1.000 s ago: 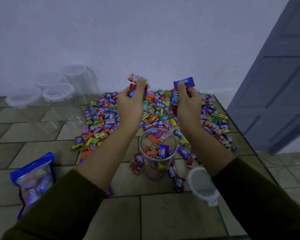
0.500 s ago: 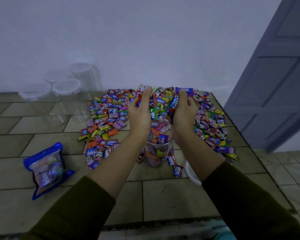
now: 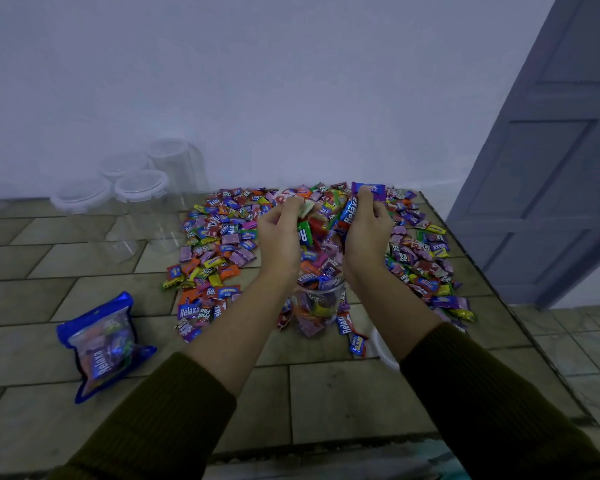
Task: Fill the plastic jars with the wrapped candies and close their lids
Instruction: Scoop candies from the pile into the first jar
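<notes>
Both the left grip and the right grip are curled round bunches of wrapped candies, cupped together right above the open plastic jar standing on the worktop beside the candy heap, likely so the sweets drop straight in.

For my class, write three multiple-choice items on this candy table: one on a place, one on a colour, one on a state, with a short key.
1. On which side of the nearest jar does the candy bag lie?
A. left
B. right
C. behind it

2. The bag's border is:
A. red
B. blue
C. green

3. The nearest jar is:
A. lidded and empty
B. tipped over
C. open, holding wrapped candies

Key:
1 A: the bag lies well to the left on the tiles.
2 B: its edges are blue.
3 C: the jar stands upright with no lid, and candies show through its wall.
</notes>
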